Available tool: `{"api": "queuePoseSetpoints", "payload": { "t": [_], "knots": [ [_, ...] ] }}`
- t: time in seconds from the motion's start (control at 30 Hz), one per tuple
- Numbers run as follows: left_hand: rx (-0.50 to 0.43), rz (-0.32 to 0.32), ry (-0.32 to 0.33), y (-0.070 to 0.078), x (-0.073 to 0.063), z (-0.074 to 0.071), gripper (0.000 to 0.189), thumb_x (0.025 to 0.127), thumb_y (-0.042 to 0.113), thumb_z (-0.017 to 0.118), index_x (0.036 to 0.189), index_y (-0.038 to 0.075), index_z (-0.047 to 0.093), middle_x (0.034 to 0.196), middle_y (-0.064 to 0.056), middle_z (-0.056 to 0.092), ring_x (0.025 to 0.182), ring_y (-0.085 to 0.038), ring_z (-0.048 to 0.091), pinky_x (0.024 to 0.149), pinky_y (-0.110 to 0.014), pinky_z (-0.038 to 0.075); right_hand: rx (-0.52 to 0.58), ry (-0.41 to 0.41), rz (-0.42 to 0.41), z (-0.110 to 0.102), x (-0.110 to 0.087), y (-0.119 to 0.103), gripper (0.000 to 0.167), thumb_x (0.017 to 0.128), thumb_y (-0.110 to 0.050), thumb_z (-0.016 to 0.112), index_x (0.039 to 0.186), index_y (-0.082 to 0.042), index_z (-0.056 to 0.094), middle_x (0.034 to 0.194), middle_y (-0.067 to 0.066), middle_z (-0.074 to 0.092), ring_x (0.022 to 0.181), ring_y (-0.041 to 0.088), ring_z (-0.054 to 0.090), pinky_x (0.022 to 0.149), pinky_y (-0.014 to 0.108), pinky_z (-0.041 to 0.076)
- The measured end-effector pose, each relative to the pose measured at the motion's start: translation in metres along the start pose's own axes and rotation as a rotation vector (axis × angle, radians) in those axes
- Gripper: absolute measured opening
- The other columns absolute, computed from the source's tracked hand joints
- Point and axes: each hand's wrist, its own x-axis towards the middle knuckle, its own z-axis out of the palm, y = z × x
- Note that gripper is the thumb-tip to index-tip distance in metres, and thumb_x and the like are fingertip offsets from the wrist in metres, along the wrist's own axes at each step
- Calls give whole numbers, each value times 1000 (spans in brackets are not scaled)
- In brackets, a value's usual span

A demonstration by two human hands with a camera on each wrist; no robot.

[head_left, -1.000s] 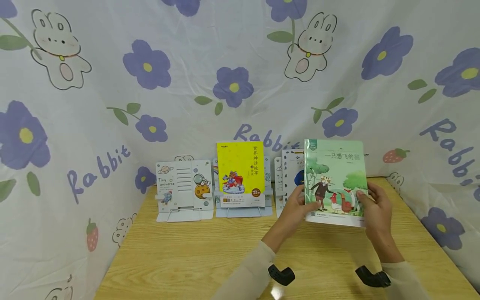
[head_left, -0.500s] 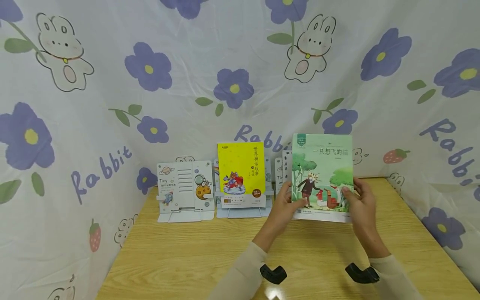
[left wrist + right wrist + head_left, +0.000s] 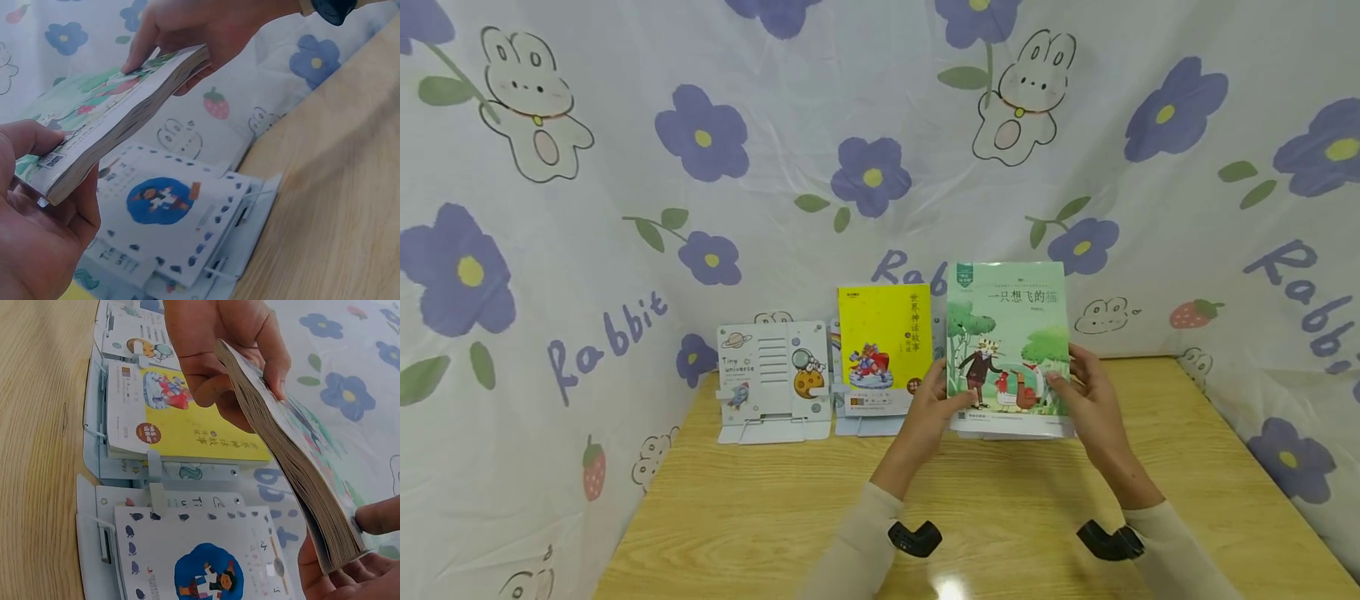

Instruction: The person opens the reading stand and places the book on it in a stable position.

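A thick paperback book with a green cover (image 3: 1007, 333), showing a cat and birds, is held up off the table. My left hand (image 3: 925, 417) grips its lower left edge, thumb on the cover. My right hand (image 3: 1093, 408) grips the right edge the same way. In both wrist views the page edges face the camera and the fingers lie behind the book. Below it, a white book (image 3: 161, 231) with a blue round picture leans on a bookstand (image 3: 97, 550). The green book hides most of that stand in the head view.
To the left, a yellow book (image 3: 883, 333) leans on the middle bookstand (image 3: 872, 427). A further bookstand (image 3: 775, 375) with space drawings stands left of it, bearing no book. The wooden table (image 3: 760, 525) reaches back to a flowered cloth (image 3: 790, 92).
Both hands have carried the green book leftward and slightly up. It now covers the white book and overlaps the right side of the yellow book's stand in the head view.
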Motion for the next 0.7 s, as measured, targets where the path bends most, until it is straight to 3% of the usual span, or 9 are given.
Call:
{"api": "queuePoseSetpoints", "payload": {
  "t": [0.17,0.3,0.47,0.57,0.67,0.7],
  "knots": [
    [-12,17,2,6,-1,-18,72,103,9,67,166,21,33,158,-20,55,136,-35,62,116,-49,50,-9,-136,0,4,3,-4,73,112,-24,56,172,-14,16,151,29,55,109,-7,63,87,15,54],
    [-20,1,35,10,-4,-34,84,103,11,67,171,19,19,164,-23,46,145,-38,54,125,-53,40,-10,-267,-18,7,6,-4,80,110,-16,58,173,-17,8,146,35,58,104,-1,66,83,24,56],
    [-23,-11,63,15,-7,-52,90,103,12,68,172,17,11,167,-25,39,151,-40,46,128,-57,32,-5,-382,-52,12,8,-5,81,110,-13,58,172,-9,5,148,36,55,102,5,66,80,32,61],
    [10,-1,76,17,-8,-62,90,102,13,68,172,16,12,164,-25,44,146,-37,51,116,-45,45,-3,-400,-64,20,10,-6,80,110,-13,59,171,-7,8,150,34,54,111,15,66,83,32,61],
    [32,18,78,21,-9,-71,87,103,12,67,172,17,15,162,-23,49,141,-37,54,96,-35,46,10,-405,-63,28,13,-7,77,110,-12,59,170,-6,11,155,32,52,127,32,64,86,31,61],
    [39,23,82,22,-10,-73,87,103,12,67,172,18,15,162,-22,49,143,-37,52,95,-35,45,14,-407,-61,31,14,-7,76,110,-12,59,170,-5,12,157,32,50,131,38,62,88,30,61]
  ]
}}
